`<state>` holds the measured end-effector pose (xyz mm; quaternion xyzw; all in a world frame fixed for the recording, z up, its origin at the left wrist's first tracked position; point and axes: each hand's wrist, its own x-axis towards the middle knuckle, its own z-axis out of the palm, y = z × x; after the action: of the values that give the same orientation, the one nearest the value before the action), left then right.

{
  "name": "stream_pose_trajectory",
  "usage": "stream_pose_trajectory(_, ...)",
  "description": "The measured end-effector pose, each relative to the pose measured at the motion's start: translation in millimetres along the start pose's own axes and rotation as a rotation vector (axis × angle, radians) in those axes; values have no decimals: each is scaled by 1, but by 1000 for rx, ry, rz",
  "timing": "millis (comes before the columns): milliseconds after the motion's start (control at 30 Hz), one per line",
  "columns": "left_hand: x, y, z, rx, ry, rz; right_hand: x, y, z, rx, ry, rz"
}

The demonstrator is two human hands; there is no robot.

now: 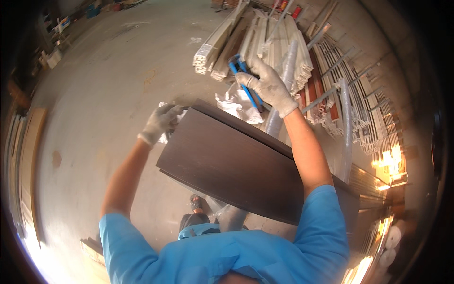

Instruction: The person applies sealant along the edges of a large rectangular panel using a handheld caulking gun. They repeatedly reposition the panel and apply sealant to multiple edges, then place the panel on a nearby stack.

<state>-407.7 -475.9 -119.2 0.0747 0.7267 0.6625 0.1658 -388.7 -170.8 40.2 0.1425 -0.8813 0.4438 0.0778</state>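
Observation:
A stack of dark brown boards (227,161) lies across in front of me, its left end toward my left hand. My left hand (160,124), in a pale work glove, is at that end's far corner, beside crumpled whitish plastic film. Its fingers are blurred, so their grip is unclear. Raised beyond the boards' far edge, my right hand (269,87), also gloved, is closed on a blue-and-black hand tool (245,80) with long, narrow blue parts. The tool's exact kind does not show.
Bundles of pale long profiles (260,38) lie on the floor beyond the boards. Crumpled white wrapping (239,105) is near them. Along the right stands a rack (340,90) with more profiles and metal arms. Long panels (30,165) lean at the far left.

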Motion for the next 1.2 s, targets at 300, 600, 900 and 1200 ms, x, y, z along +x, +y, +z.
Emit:
stream_pose_trajectory(300,-36,4,-33,-36,51,104,-80,-13,-64,568,258,148)
stream_pose_trajectory(600,-32,1,-40,0,-29,145,-250,27,-109,661,730,40)
stream_pose_trajectory(900,-1,-14,-71,-92,-347,171,-308,-62,22,1100,1129,-31)
stream_pose_trajectory(1200,38,-31,-102,-120,-581,8,-209,-139,203,969,792,104)
